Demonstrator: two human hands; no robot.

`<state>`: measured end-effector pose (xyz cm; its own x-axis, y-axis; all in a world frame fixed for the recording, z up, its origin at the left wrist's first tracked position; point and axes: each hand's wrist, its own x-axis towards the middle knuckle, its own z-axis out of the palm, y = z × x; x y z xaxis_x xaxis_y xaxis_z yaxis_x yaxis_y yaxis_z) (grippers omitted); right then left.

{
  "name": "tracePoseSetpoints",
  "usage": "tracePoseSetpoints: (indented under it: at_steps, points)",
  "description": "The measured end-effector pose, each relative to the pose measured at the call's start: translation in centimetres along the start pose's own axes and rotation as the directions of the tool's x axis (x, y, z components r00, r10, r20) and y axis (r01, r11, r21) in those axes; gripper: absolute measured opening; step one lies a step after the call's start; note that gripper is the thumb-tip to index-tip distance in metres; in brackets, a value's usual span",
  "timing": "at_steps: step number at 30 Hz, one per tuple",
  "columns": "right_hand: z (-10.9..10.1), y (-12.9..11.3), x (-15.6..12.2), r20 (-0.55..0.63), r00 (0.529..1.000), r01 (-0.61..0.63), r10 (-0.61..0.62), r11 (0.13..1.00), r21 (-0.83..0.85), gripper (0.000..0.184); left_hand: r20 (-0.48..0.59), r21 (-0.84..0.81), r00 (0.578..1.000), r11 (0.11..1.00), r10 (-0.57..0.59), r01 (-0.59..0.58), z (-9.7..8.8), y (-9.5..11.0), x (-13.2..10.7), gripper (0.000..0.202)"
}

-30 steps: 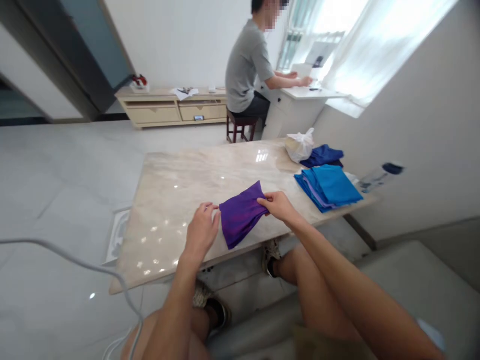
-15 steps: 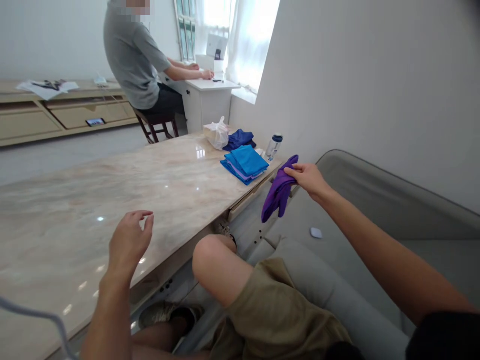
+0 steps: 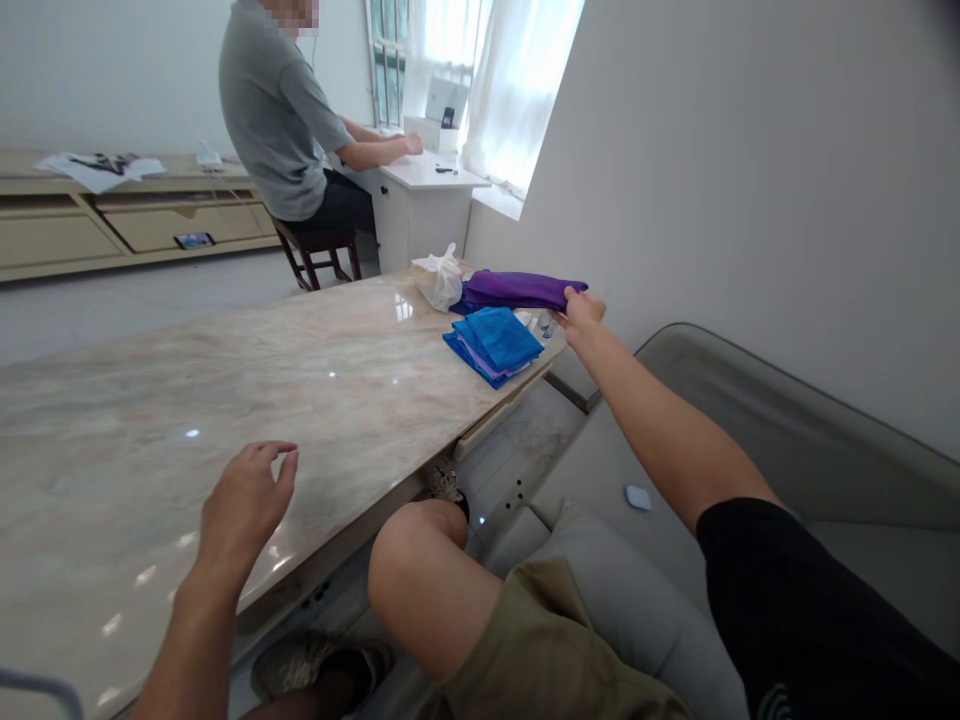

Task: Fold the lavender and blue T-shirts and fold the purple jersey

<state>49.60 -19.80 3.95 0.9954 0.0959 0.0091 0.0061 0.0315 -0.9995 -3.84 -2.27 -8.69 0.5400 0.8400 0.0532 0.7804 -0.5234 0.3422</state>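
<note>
My right hand (image 3: 576, 310) is stretched out to the far right end of the marble table (image 3: 225, 390) and grips the edge of a folded purple cloth (image 3: 517, 290). That cloth hangs level just above a stack of folded blue cloths (image 3: 495, 343), over a dark blue cloth behind it. My left hand (image 3: 244, 510) hovers over the near part of the table with its fingers loosely curled and apart, holding nothing.
A white plastic bag (image 3: 438, 278) sits beside the cloths. A person in a grey shirt (image 3: 279, 110) sits on a stool at a white desk (image 3: 420, 200) by the window. A low wooden cabinet (image 3: 127, 225) lines the far wall. I sit on a grey sofa (image 3: 750, 420).
My right hand has carried the purple cloth from the table in front of me, past the sofa side, out over the blue stack. My left hand let go and stayed over the table.
</note>
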Motion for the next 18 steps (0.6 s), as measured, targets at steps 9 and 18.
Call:
tracePoseSetpoints:
  at_steps: [9, 18]
  points:
    - [-6.2, 13.4, -11.0, 0.107, 0.915, -0.329, 0.39, 0.873, -0.36, 0.01, -0.016, 0.031, 0.999, 0.999, 0.041, -0.041, 0.2, 0.6, 0.2, 0.052]
    - [-4.5, 12.0, -4.8, 0.281, 0.957, 0.113, 0.069, 0.804, -0.584, 0.016, 0.003, 0.029, 0.999, 0.998, 0.046, -0.046, 0.1, 1.2, -1.0, 0.051]
